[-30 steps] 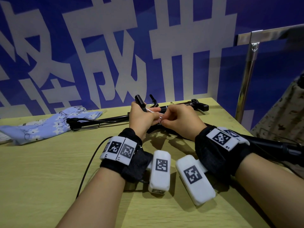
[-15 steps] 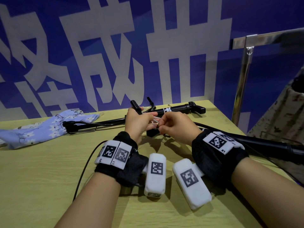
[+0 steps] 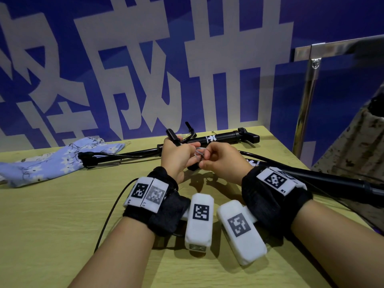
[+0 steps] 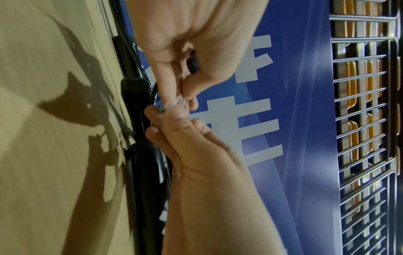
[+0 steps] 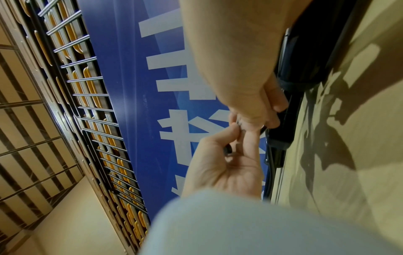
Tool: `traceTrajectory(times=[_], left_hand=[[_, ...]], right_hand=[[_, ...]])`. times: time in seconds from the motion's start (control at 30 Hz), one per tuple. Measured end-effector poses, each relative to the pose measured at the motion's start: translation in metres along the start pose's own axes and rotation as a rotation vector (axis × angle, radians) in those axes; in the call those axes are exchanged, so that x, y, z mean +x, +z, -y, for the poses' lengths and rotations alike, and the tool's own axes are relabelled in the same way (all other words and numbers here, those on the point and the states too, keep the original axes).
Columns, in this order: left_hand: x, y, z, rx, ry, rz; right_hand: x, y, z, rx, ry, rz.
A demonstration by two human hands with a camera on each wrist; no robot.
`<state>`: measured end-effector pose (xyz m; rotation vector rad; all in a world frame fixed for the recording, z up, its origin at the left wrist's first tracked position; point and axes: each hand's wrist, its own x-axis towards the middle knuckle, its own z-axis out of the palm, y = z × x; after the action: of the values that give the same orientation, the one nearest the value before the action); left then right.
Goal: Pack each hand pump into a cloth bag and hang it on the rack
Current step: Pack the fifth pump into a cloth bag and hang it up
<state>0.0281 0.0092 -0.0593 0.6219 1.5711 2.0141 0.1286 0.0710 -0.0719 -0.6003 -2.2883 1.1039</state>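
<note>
Wrist views only: metal rack (image 4: 366, 110).

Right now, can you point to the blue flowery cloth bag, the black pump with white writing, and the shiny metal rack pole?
Blue flowery cloth bag (image 3: 52, 165): head view, middle of the fabric.
Black pump with white writing (image 3: 218, 139): head view, barrel beside the logo.
Shiny metal rack pole (image 3: 305, 104): head view, upright post.
</note>
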Motion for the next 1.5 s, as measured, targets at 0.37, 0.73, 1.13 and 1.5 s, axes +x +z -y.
traceTrajectory(times=[0.37, 0.73, 1.13, 1.5], left_hand=[[-0.001, 0.001, 0.001, 0.037, -0.021, -0.004], [-0.004, 0.004, 0.0, 0.029, -0.029, -0.008], [0.002, -0.016, -0.011, 0.096, -0.047, 0.039], [0.006, -0.026, -0.018, 0.429, -0.009, -0.014]], right_hand=[[0.001, 0.001, -0.003, -0.018, -0.01, 0.004], [0.003, 0.001, -0.004, -0.037, -0.012, -0.008], [0.005, -0.018, -0.003, -0.111, 0.03, -0.096], [0.006, -0.043, -0.019, -0.461, 0.375, 0.063]])
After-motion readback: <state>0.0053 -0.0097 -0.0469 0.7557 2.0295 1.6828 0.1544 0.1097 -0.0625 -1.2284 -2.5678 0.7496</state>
